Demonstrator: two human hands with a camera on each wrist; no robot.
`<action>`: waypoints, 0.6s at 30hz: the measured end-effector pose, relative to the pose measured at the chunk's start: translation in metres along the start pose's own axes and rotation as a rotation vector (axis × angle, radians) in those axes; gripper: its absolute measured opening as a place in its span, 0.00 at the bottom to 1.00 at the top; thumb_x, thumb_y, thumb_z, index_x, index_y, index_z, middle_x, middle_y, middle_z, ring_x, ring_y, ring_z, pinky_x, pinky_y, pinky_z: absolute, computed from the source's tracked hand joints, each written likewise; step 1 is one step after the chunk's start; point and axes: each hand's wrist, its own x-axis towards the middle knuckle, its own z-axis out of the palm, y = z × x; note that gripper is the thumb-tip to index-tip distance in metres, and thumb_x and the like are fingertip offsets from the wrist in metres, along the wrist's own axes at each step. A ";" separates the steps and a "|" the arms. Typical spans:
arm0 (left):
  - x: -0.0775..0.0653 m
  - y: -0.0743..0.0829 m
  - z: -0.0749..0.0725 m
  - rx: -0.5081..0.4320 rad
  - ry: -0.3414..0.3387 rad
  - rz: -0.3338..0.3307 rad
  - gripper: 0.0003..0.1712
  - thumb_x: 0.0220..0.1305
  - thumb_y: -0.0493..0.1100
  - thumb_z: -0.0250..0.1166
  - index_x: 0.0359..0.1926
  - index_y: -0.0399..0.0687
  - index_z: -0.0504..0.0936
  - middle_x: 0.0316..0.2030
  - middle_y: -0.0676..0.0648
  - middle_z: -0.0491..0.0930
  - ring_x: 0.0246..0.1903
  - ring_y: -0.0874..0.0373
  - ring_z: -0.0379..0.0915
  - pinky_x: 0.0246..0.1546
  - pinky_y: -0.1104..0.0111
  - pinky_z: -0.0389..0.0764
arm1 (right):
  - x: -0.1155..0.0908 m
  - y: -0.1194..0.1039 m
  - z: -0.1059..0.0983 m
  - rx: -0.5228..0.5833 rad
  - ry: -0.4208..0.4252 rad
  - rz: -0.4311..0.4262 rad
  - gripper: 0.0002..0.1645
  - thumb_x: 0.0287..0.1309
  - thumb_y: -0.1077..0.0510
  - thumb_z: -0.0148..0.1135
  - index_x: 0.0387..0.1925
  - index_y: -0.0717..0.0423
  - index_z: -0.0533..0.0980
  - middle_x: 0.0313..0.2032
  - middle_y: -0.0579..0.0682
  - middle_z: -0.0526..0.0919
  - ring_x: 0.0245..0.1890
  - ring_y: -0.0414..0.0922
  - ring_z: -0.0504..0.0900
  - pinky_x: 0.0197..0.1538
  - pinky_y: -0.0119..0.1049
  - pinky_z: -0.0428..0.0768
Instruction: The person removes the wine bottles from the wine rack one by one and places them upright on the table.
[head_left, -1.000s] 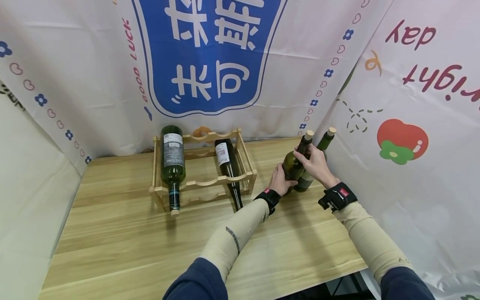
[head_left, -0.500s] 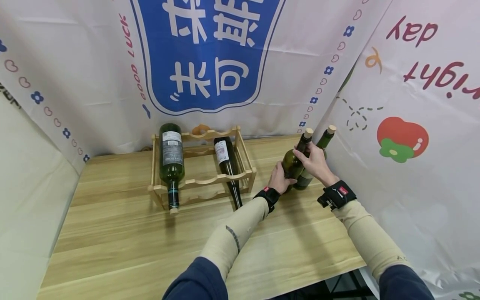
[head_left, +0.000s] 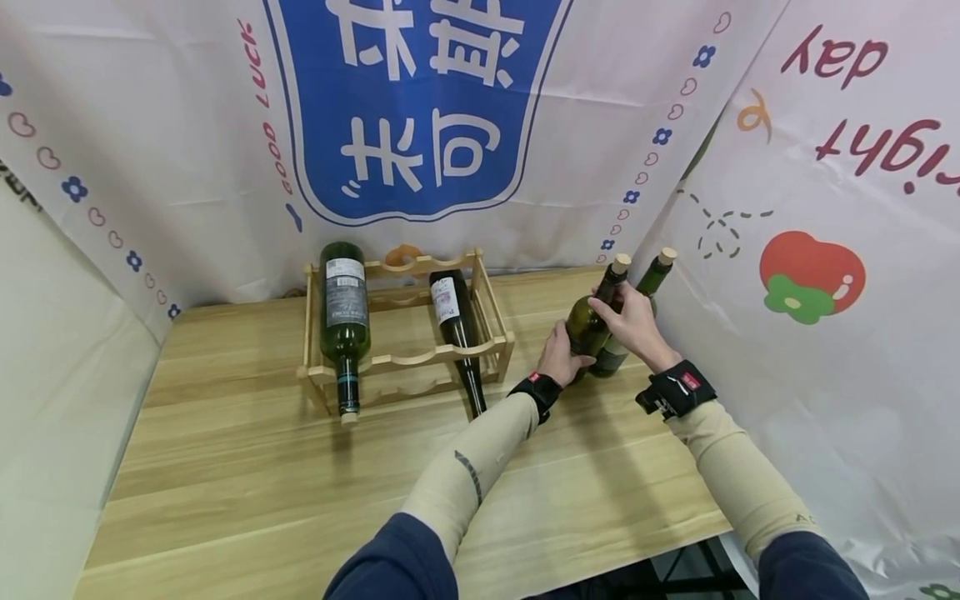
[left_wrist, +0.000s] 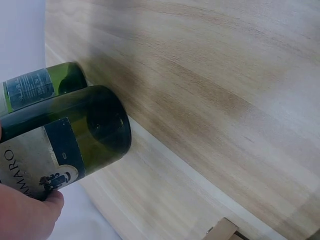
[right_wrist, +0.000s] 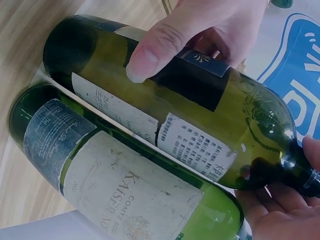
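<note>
A dark olive-green wine bottle with a cork stands slightly tilted at the table's right side. My left hand grips its body from the left; the thumb lies across the glass in the right wrist view. My right hand holds the same bottle around its neck and shoulder. Close beside it is a second green bottle with a cream label, partly hidden behind my right hand in the head view. In the left wrist view the held bottle's base shows; I cannot tell whether it touches the table.
A wooden wine rack stands left of my hands. It bears a large green bottle at its left and a slim dark bottle at its right, necks toward me. Printed cloth walls border the wooden table.
</note>
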 end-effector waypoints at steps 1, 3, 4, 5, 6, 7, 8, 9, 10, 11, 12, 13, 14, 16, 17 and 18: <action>0.000 0.000 0.000 0.001 0.000 0.003 0.42 0.55 0.45 0.72 0.66 0.42 0.60 0.60 0.41 0.71 0.61 0.49 0.70 0.62 0.60 0.73 | 0.000 0.000 -0.001 -0.002 0.001 -0.005 0.23 0.64 0.54 0.61 0.54 0.65 0.73 0.50 0.64 0.82 0.50 0.59 0.82 0.52 0.54 0.80; 0.000 0.000 0.000 0.007 -0.004 0.002 0.42 0.55 0.45 0.72 0.66 0.42 0.60 0.60 0.41 0.71 0.61 0.49 0.70 0.62 0.60 0.73 | 0.000 0.000 -0.002 -0.012 0.006 -0.014 0.23 0.64 0.53 0.61 0.54 0.65 0.73 0.49 0.65 0.83 0.49 0.59 0.82 0.51 0.53 0.80; 0.001 0.000 0.000 0.008 -0.007 0.000 0.42 0.55 0.45 0.72 0.66 0.42 0.60 0.61 0.41 0.71 0.61 0.49 0.70 0.62 0.60 0.72 | 0.000 0.000 -0.002 -0.023 0.010 -0.020 0.23 0.63 0.53 0.61 0.54 0.65 0.73 0.48 0.65 0.83 0.49 0.59 0.82 0.51 0.54 0.79; 0.001 0.000 0.000 0.011 -0.011 -0.003 0.42 0.55 0.46 0.72 0.66 0.42 0.60 0.61 0.41 0.71 0.61 0.49 0.70 0.62 0.60 0.72 | 0.001 0.000 -0.003 -0.029 0.016 -0.023 0.23 0.63 0.53 0.62 0.53 0.65 0.74 0.48 0.65 0.83 0.48 0.59 0.83 0.50 0.53 0.79; 0.001 -0.001 0.000 0.014 -0.016 -0.007 0.43 0.55 0.46 0.72 0.66 0.42 0.60 0.61 0.41 0.70 0.62 0.49 0.69 0.62 0.60 0.72 | 0.001 0.000 -0.003 -0.035 0.020 -0.025 0.23 0.62 0.54 0.63 0.53 0.65 0.74 0.48 0.64 0.83 0.48 0.59 0.83 0.50 0.53 0.79; 0.001 -0.001 0.000 0.015 -0.022 -0.012 0.43 0.56 0.46 0.72 0.67 0.43 0.59 0.62 0.41 0.70 0.62 0.49 0.69 0.62 0.60 0.72 | 0.001 0.001 -0.004 -0.040 0.026 -0.028 0.22 0.62 0.54 0.63 0.53 0.64 0.74 0.47 0.64 0.84 0.48 0.58 0.83 0.50 0.53 0.79; 0.001 -0.001 0.000 0.016 -0.027 -0.018 0.43 0.56 0.47 0.72 0.67 0.43 0.59 0.62 0.41 0.70 0.63 0.49 0.68 0.63 0.60 0.72 | 0.002 0.001 -0.004 -0.043 0.031 -0.030 0.22 0.61 0.55 0.64 0.52 0.63 0.75 0.47 0.64 0.84 0.48 0.58 0.83 0.51 0.53 0.79; 0.002 -0.001 0.000 0.014 -0.031 -0.022 0.43 0.56 0.47 0.72 0.67 0.43 0.59 0.62 0.41 0.69 0.63 0.49 0.68 0.63 0.60 0.72 | 0.002 0.000 -0.004 -0.041 0.034 -0.033 0.21 0.61 0.55 0.64 0.52 0.63 0.75 0.47 0.64 0.84 0.48 0.58 0.83 0.51 0.53 0.79; 0.002 -0.002 -0.001 0.012 -0.033 -0.024 0.43 0.56 0.47 0.72 0.67 0.43 0.59 0.62 0.41 0.69 0.63 0.49 0.68 0.63 0.60 0.72 | 0.002 0.000 -0.005 -0.040 0.036 -0.034 0.21 0.61 0.56 0.65 0.52 0.62 0.75 0.47 0.64 0.84 0.48 0.58 0.83 0.51 0.53 0.79; 0.002 -0.002 -0.001 0.012 -0.034 -0.024 0.43 0.56 0.47 0.72 0.67 0.43 0.59 0.63 0.41 0.69 0.63 0.49 0.68 0.63 0.60 0.72 | 0.002 0.000 -0.005 -0.033 0.038 -0.031 0.21 0.60 0.56 0.65 0.52 0.62 0.75 0.47 0.63 0.84 0.48 0.58 0.83 0.52 0.53 0.79; 0.002 -0.002 -0.001 0.009 -0.037 -0.025 0.44 0.56 0.47 0.71 0.67 0.43 0.58 0.63 0.41 0.69 0.63 0.49 0.68 0.63 0.60 0.71 | 0.002 -0.001 -0.005 -0.030 0.038 -0.028 0.21 0.60 0.56 0.65 0.52 0.62 0.74 0.47 0.63 0.84 0.48 0.58 0.83 0.52 0.53 0.79; 0.002 -0.002 -0.001 0.008 -0.038 -0.026 0.43 0.56 0.47 0.71 0.67 0.44 0.58 0.63 0.41 0.69 0.63 0.49 0.68 0.63 0.60 0.71 | 0.001 -0.001 -0.005 -0.028 0.037 -0.023 0.22 0.60 0.56 0.65 0.53 0.62 0.74 0.47 0.63 0.84 0.48 0.58 0.83 0.52 0.53 0.79; 0.002 -0.002 -0.001 0.007 -0.040 -0.027 0.43 0.56 0.47 0.71 0.67 0.44 0.58 0.63 0.41 0.69 0.64 0.49 0.67 0.63 0.60 0.71 | 0.001 -0.001 -0.005 -0.028 0.035 -0.018 0.22 0.60 0.55 0.65 0.53 0.62 0.74 0.47 0.63 0.84 0.48 0.58 0.83 0.52 0.53 0.79; 0.001 -0.002 -0.001 0.002 -0.041 -0.025 0.43 0.57 0.47 0.71 0.68 0.44 0.58 0.63 0.41 0.68 0.64 0.49 0.67 0.63 0.60 0.71 | -0.001 -0.002 -0.005 -0.029 0.035 -0.006 0.23 0.61 0.55 0.64 0.53 0.63 0.72 0.48 0.64 0.84 0.48 0.58 0.83 0.51 0.53 0.80; 0.000 -0.002 -0.001 0.001 -0.042 -0.025 0.43 0.57 0.47 0.71 0.68 0.44 0.58 0.63 0.41 0.68 0.64 0.49 0.67 0.63 0.60 0.71 | -0.002 -0.003 -0.005 -0.030 0.037 0.001 0.23 0.61 0.54 0.64 0.53 0.64 0.72 0.48 0.65 0.83 0.48 0.59 0.83 0.50 0.53 0.80; 0.000 -0.002 -0.001 0.002 -0.045 -0.026 0.43 0.57 0.47 0.71 0.68 0.44 0.58 0.63 0.41 0.68 0.64 0.49 0.67 0.63 0.60 0.71 | -0.003 -0.003 -0.005 -0.032 0.039 0.008 0.24 0.62 0.54 0.63 0.53 0.65 0.71 0.48 0.66 0.83 0.48 0.59 0.83 0.50 0.54 0.80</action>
